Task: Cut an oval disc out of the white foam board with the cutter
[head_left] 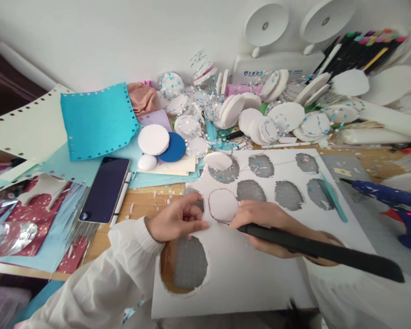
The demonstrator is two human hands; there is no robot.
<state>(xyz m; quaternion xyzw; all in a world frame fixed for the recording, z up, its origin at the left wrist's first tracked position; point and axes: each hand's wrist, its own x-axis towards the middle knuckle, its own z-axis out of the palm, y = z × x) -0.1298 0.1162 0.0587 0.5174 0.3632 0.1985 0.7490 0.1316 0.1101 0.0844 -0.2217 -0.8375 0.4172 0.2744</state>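
Note:
A white foam board [246,274] lies before me with several round holes cut through it. Near its middle is a disc [223,205] with a dark, rough outline, still sitting within the board. My right hand [260,224] is wrapped round a long black cutter [322,249], its handle slanting down to the right. The tip end is by the disc's lower right edge, where my fingers hide the blade. My left hand [180,218] rests on the board left of the disc, thumb stretched out and fingers loosely curled, holding nothing. A loose white disc [218,161] lies at the board's top edge.
A blue glue gun [390,196] lies at the right beside a teal tool [333,198]. Left are a phone [104,189], a white pen [121,199] and blue paper [99,121]. White discs [233,109] and sequin strands pile up before a white router [277,66].

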